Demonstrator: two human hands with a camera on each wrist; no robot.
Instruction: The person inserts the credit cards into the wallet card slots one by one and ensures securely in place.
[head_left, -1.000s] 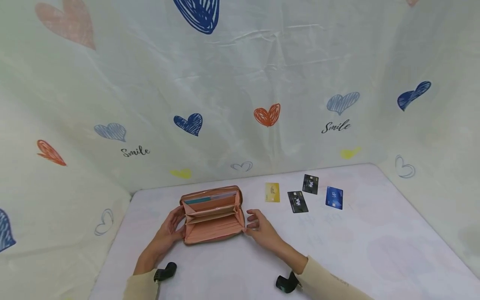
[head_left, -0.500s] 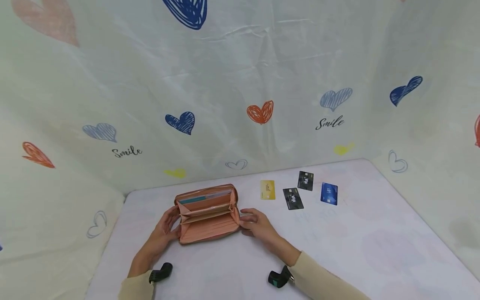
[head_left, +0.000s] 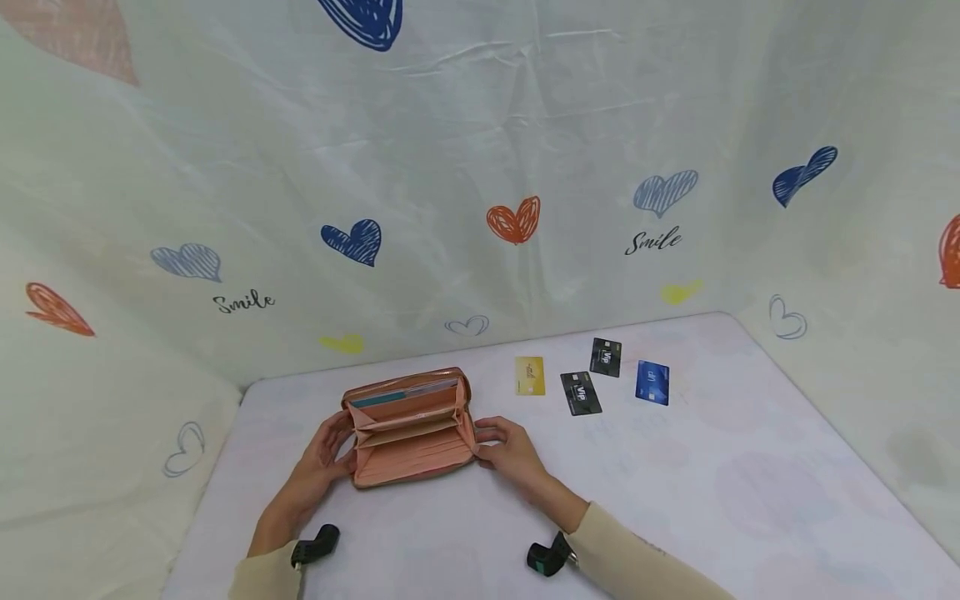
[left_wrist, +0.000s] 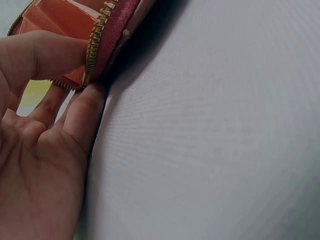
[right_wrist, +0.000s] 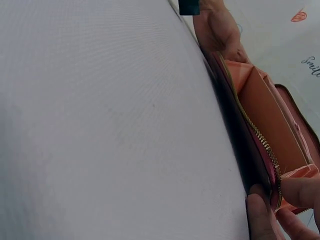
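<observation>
A pink zip-around wallet lies spread open on the table, its pleated compartments showing. A teal slip pokes up in its rear pocket. My left hand holds the wallet's left end; in the left wrist view a digit lies over the brass zipper and other fingers sit outside and below it. At the opposite end, my right hand pinches the near right corner. The right wrist view has fingers on both sides of that zipper edge. Some fingertips are hidden behind the wallet.
Right of the wallet lie a yellow card, two black "Vip" cards and a blue card. A pale curtain printed with hearts hangs behind the white table. Each wrist wears a black camera.
My right hand has closed in on the wallet's right corner and taken hold of it. The whole head view has shifted slightly left; the cards lie as before.
</observation>
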